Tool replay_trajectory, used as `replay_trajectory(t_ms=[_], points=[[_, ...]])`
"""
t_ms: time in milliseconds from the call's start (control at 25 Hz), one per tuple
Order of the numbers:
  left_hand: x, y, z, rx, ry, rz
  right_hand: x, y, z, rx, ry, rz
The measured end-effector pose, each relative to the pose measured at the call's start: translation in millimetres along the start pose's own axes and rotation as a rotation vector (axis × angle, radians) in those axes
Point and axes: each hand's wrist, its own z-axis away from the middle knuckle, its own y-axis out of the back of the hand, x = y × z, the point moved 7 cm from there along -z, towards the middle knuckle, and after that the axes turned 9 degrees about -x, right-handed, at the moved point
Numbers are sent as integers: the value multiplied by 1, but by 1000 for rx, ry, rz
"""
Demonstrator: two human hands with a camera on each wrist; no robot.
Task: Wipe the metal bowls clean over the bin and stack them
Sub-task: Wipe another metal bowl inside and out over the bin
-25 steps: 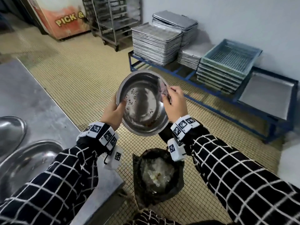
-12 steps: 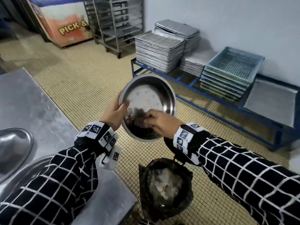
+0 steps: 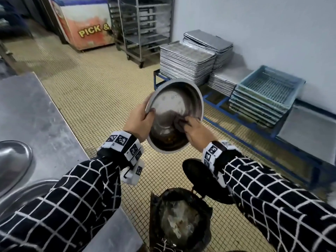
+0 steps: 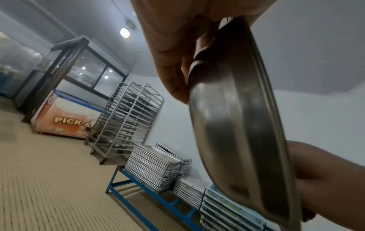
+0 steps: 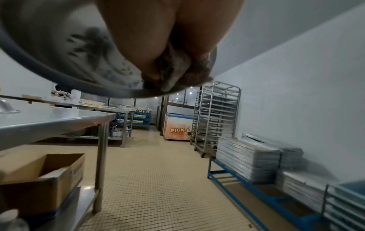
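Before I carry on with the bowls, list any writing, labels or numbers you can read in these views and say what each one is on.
"PICK &": yellow letters on the orange front of the chest freezer; the rest is hidden behind the metal rack.
Wrist bands: square black-and-white coded markers only; the tiny characters beside them are too small to read.
Metal bowl, bin, trays and cardboard box: no readable writing.

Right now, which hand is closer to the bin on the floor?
Right. The right hand wipes low inside the bowl, nearly above the bin; the left hand grips the bowl's rim farther left.
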Motion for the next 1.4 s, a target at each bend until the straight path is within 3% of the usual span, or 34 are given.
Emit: replay_trajectory(t_ms=[200, 360, 520, 600, 720, 840, 920, 1120, 1280, 1400], points=[[5, -20, -4, 127, -81, -50, -8, -7, 5, 9, -3, -251], [13, -31, -2, 132, -97, -103, -9, -11, 7, -174, 105, -310], [16, -43, -2, 72, -108, -187, 2, -22, 10, -315, 180, -100], [17, -44, -5, 65, -103, -206, 12, -26, 15, -310, 163, -129], [13, -39, -9, 77, -72, -126, 18, 9, 15, -37, 163, -267], [8, -35, -13, 86, -32, 200, 30, 73, -4, 301, 100, -298], [3, -37, -12, 74, 57, 320, 32, 96, -22, 362, 73, -287], [4, -40, -9, 91, 104, 425, 23, 62, -45, 136, 134, -295], [12, -26, -14, 216, 49, 468, 3, 22, -23, -46, 130, -354], [13, -16, -21, 243, 18, 398, -29, 14, -11, -73, 259, -405]])
